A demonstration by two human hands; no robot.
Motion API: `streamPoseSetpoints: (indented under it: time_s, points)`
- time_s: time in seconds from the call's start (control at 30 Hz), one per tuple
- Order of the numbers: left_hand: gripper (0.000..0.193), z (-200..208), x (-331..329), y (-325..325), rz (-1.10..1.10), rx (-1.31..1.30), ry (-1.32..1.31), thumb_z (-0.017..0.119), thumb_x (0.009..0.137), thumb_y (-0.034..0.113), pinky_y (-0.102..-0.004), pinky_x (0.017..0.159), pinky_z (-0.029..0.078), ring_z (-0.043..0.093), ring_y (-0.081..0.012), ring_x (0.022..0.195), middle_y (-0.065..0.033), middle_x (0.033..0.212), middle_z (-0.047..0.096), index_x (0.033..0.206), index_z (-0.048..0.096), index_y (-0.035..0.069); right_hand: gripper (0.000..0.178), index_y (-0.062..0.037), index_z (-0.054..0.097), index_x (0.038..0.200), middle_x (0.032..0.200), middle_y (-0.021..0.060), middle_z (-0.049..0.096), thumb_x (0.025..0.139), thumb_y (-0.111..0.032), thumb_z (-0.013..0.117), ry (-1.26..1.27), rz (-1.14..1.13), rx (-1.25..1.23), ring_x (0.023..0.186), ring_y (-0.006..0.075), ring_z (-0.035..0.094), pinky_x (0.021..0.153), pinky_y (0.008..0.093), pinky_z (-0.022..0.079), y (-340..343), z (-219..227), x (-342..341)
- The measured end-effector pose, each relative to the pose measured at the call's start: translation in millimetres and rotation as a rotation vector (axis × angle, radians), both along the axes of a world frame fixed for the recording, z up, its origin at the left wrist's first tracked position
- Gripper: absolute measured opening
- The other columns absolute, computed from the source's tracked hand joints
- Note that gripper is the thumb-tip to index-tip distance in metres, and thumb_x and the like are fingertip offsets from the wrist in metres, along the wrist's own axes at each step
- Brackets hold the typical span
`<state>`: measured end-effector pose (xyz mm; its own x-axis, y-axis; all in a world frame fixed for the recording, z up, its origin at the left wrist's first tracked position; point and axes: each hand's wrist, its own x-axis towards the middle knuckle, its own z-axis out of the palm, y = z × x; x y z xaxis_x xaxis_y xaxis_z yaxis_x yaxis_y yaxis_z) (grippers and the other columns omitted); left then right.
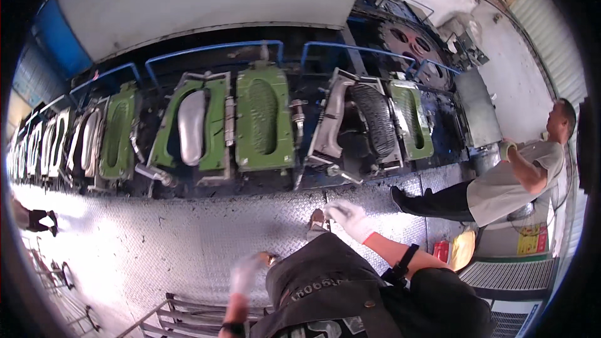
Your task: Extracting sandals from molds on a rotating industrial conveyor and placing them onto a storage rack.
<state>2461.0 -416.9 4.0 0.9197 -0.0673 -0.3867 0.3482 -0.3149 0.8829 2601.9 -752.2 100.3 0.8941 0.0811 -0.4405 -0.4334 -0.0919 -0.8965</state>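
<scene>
My right hand (348,218), in a white glove, hangs over the metal floor in front of the moulds. Its fingers point left, loosely apart, and nothing shows in them. Lower left, my left hand (245,276), also white-gloved, is smeared by motion, so its fingers cannot be read. Beyond my right hand lies an opened metal sole mould (332,116) with a black ridged shoe sole (374,119) in it. To its left is an opened green mould with a silver sole-shaped core (191,128) and a green cavity plate (265,119). Neither hand touches a mould.
More moulds (118,130) run left along the dark machine, behind blue rails (213,52). A person (516,178) stands at the right beside a metal box (479,109). A metal rack (200,313) stands at lower left, close to my left arm. Another person's legs (41,219) show far left.
</scene>
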Motion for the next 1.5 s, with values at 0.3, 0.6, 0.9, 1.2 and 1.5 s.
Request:
streamPoseSetpoints:
  time_s: [0.3,0.6,0.9,1.2,1.5]
  points:
    - [0.036,-89,191,-308,-0.358,0.134,0.129,0.053,0.095,0.028,-0.0346,0.092,0.047,0.064,-0.0295,0.105,-0.0183,0.113,0.067,0.12,0.062,0.004,0.024,0.0005,0.06,0.115,0.106,0.0055,0.065,0.091,0.002,0.058,-0.398,-0.296,-0.35,0.097,0.0119,0.061,0.086,0.0245,0.049,-187,-29,76]
    - [0.041,-85,296,-435,0.385,-0.079,-0.33,0.047,0.097,0.014,-0.0372,0.098,0.046,0.059,-0.03,0.117,-0.0208,0.13,0.058,0.136,0.049,0.002,0.092,-0.0115,0.045,0.136,0.145,0.0261,0.031,0.057,-0.033,0.087,-0.688,0.101,-0.995,0.134,0.0502,0.03,0.109,0.0563,0.031,-215,-53,158]
    - [0.045,-175,308,-426,0.324,-0.904,0.237,0.053,0.097,0.023,-0.04,0.098,0.048,0.059,-0.0309,0.117,-0.0177,0.133,0.056,0.137,0.048,0.003,0.086,-0.0129,0.047,0.137,0.143,0.0271,0.036,0.06,-0.027,0.084,-0.74,0.12,-1.007,0.128,0.0533,0.037,0.106,0.0578,0.033,-209,-61,176]
    - [0.047,-175,309,-414,0.352,-1.204,0.355,0.054,0.096,0.026,-0.0406,0.098,0.049,0.059,-0.031,0.117,-0.0167,0.133,0.056,0.137,0.048,0.003,0.077,-0.0147,0.051,0.133,0.138,0.0243,0.043,0.062,-0.024,0.081,-0.752,-0.012,-0.986,0.118,0.0507,0.044,0.1,0.057,0.038,-198,-68,181]
    - [0.049,-92,270,-385,0.531,-1.724,0.669,0.056,0.096,0.029,-0.0412,0.098,0.049,0.059,-0.031,0.116,-0.0156,0.133,0.056,0.137,0.048,0.003,0.08,-0.0082,0.052,0.132,0.135,0.0218,0.048,0.06,-0.022,0.082,-0.782,0.005,-0.85,0.116,0.0387,0.054,0.095,0.0429,0.046,-206,-22,215]
